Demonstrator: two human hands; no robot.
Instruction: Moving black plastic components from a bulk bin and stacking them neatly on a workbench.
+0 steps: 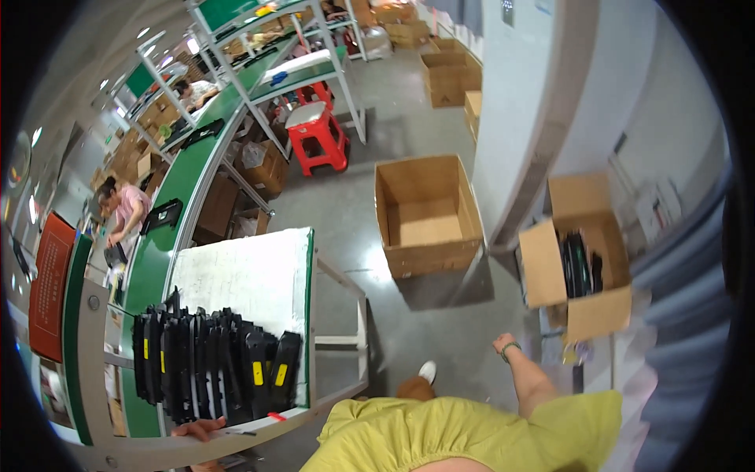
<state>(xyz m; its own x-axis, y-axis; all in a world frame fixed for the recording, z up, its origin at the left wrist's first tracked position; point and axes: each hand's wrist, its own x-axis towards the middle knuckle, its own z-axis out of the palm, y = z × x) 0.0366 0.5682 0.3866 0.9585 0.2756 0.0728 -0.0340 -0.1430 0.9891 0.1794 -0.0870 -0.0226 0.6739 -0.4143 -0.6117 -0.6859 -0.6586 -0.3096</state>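
My left hand (pixel 200 429) rests at the near edge of a bench, its visible fingers apart, next to a row of black plastic parts (pixel 211 358). These parts stand packed side by side, and some carry yellow labels. Beneath them is a white padded board (pixel 248 267) on the bench. My right hand (pixel 505 344) hangs out to the right over the floor, with a green band at the wrist. Its fingers are curled in, and nothing shows in them. Nearest to it is an open carton (pixel 543 263) holding more dark parts.
An open cardboard box (pixel 429 256) stands on the grey floor ahead. Beyond it are a red stool (pixel 318 141) and more cartons (pixel 450 79). A green-topped conveyor bench (pixel 169 236) runs along the left, where a person in pink (pixel 130 206) works. A white pillar (pixel 523 118) rises at right.
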